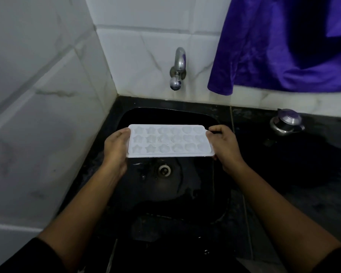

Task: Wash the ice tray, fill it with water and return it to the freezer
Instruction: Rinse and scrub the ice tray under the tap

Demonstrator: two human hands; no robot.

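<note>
A white ice tray [169, 141] with star, flower and heart shaped cells is held level over the black sink [126, 119], cells facing up. My left hand [115, 146] grips its left short edge, thumb on top. My right hand [223, 144] grips its right short edge the same way. The chrome tap [178, 69] juts from the tiled wall behind and above the tray; no water runs from it. The drain [164, 169] lies just below the tray's near edge.
White tiled walls [47, 95] close the left and back sides. A purple cloth [283, 46] hangs at the upper right. A small metal lidded pot [286, 123] stands on the dark counter [313, 164] right of the sink.
</note>
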